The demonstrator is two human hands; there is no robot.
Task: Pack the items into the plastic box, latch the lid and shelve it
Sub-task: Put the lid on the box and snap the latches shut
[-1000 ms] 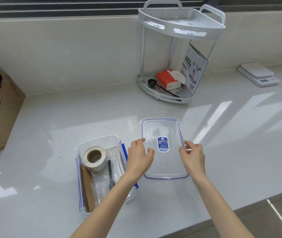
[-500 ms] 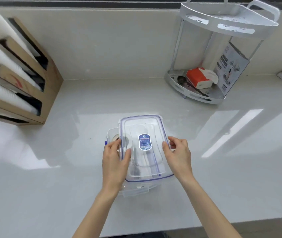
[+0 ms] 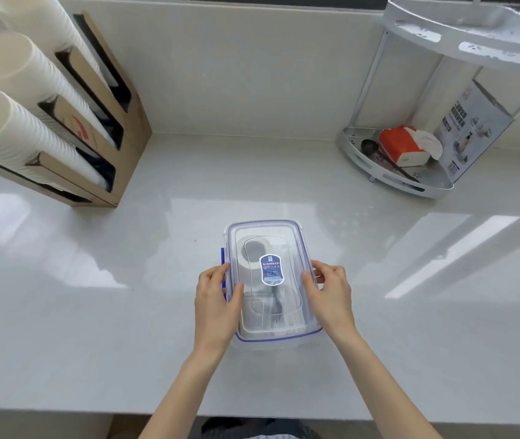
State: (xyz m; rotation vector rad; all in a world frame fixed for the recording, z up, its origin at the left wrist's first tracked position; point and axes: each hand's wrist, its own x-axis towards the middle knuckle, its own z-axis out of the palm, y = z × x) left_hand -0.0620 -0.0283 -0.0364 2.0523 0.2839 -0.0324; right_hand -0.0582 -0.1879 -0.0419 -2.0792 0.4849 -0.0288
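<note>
The lid (image 3: 271, 248) was tilted half over the box a moment ago, and before that it lay on the counter beside it — now it sits flat on top of the plastic box (image 3: 276, 340), lined up with its edges. At the far left stands a brown cardboard holder (image 3: 125, 128) with three stacks of white paper cups (image 3: 14, 122) poking out of it. The box sits in the middle of the white counter (image 3: 93, 312), close to the front edge. The left hand (image 3: 217, 308) is curled around the left long side of the box, with the thumb pressed on the lid and the fingers down the side by a blue latch (image 3: 222, 255). Through the clear lid you can see a roll of tape (image 3: 253, 251) and some other things too blurry to name. A blue sticker (image 3: 272, 269) is in the middle of the lid. The right hand (image 3: 328, 296) holds the right long side the same way — thumb on top, fingers around the edge. At the far right stands a white corner shelf rack (image 3: 442, 33), well apart from the box, with a red tissue pack (image 3: 401, 147) on its bottom shelf.
</note>
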